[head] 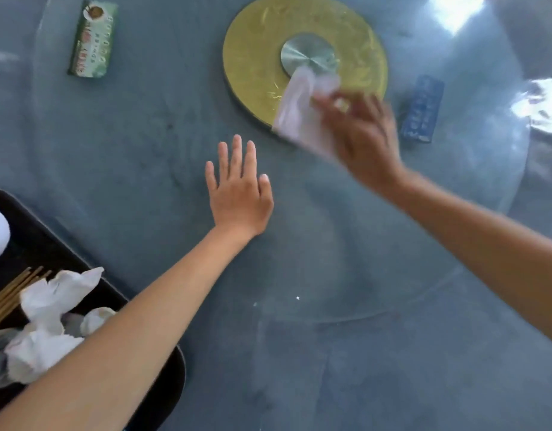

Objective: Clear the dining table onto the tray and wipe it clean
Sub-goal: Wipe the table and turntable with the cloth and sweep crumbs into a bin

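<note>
Left hand flat, right hand pinching tissue

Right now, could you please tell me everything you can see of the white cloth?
The cloth is white, thin and soft-looking, crumpled and blurred by motion. The right hand grips it by its right side, fingers curled round it. It hangs out to the left of that hand, lying over the near edge of the gold disc, its upper end reaching the silver hub. The left hand is apart from it.
</note>
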`<state>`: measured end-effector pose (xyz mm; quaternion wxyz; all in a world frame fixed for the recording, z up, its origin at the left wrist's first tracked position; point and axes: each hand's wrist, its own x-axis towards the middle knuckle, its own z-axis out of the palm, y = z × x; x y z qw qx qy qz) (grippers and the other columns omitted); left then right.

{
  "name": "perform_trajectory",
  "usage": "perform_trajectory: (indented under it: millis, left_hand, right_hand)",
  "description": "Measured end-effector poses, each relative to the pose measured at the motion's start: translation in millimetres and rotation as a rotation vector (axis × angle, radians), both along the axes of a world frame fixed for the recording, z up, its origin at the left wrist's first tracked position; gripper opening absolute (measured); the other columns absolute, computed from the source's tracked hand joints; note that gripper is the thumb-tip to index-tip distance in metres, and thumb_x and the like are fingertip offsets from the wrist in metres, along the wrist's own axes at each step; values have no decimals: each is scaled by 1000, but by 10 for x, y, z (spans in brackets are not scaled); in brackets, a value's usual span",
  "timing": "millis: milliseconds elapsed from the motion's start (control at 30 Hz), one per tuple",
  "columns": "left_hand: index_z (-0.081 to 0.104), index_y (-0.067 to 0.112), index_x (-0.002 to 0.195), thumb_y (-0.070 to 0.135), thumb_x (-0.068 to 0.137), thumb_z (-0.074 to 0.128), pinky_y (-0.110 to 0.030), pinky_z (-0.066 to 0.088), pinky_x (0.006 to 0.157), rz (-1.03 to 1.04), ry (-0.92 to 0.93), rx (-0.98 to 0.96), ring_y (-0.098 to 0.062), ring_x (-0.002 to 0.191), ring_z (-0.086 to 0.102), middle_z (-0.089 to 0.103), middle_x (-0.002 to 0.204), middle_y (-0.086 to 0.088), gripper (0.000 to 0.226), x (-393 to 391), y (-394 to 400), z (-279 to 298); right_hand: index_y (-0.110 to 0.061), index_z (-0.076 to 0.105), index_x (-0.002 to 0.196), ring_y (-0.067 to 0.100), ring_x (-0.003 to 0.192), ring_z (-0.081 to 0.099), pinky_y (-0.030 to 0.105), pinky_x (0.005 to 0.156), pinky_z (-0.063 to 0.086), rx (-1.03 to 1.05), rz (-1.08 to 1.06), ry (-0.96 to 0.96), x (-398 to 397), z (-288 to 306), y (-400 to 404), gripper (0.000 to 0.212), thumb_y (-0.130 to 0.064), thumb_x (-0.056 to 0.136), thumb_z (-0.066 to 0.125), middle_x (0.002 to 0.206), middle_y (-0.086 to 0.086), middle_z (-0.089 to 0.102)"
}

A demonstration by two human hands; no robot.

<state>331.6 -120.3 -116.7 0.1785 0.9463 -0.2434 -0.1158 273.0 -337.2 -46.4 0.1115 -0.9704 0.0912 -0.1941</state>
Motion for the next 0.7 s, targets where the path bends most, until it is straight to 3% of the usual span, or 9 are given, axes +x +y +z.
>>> perform_trajectory:
  millis: [67, 133, 300, 400, 467, 600, 700]
  left_hand:
    - [10, 20, 164, 38, 105, 22, -49, 0, 126, 41, -95, 36, -24, 159, -1, 3, 172, -3, 62, -119, -77, -66]
    - [11, 22, 164, 39, 106, 18, -50, 4, 127, 33, -146, 58, -24, 159, 1, 5, 172, -3, 61, -95, -66, -122]
    - [14, 24, 163, 37, 107, 19, -49, 5, 127, -10, -192, 49, -24, 159, 3, 9, 172, -1, 58, 56, 40, -180]
    - [15, 25, 163, 36, 108, 20, -49, 6, 127, -32, -201, 51, -23, 158, 4, 10, 171, 1, 57, 158, 100, -188]
    - [19, 24, 162, 32, 108, 20, -47, 6, 127, -51, -188, 25, -22, 158, 5, 13, 171, 2, 55, 251, 141, -182]
    - [32, 17, 159, 14, 105, 24, -41, 7, 127, -24, -160, -100, -20, 157, 14, 26, 168, 1, 54, 405, 247, -144]
    - [35, 16, 158, 12, 104, 24, -40, 8, 127, -35, -157, -105, -20, 157, 15, 28, 167, 1, 55, 450, 277, -108]
  right_hand:
    - [-34, 56, 148, 38, 116, 56, 47, 90, 44, -63, -130, 61, 382, -6, -556, 46, -35, 104, 41, 138, 5, 61]
    - [-39, 50, 150, 37, 127, 48, 47, 98, 40, -27, -212, 183, 595, -115, -954, 46, -34, 107, 35, 148, 3, 53]
    - [-41, 55, 146, 36, 126, 48, 43, 96, 40, -5, -283, 230, 601, -460, -993, 42, -34, 108, 37, 149, -5, 53]
    - [-40, 61, 140, 38, 114, 56, 47, 89, 47, -42, -75, 211, 361, -487, -558, 39, -34, 107, 43, 139, -3, 62]
    - [-35, 69, 134, 38, 100, 59, 47, 81, 49, -65, 94, 159, 22, -542, -166, 36, -24, 103, 54, 129, 1, 68]
    - [-21, 73, 128, 28, 87, 46, 35, 74, 27, -7, 447, 160, -918, -682, 910, 40, -9, 93, 59, 126, 4, 72]
    - [-22, 61, 141, 28, 80, 53, 40, 75, 42, 0, 645, 190, -1587, -656, 1526, 50, -5, 94, 63, 130, -2, 69]
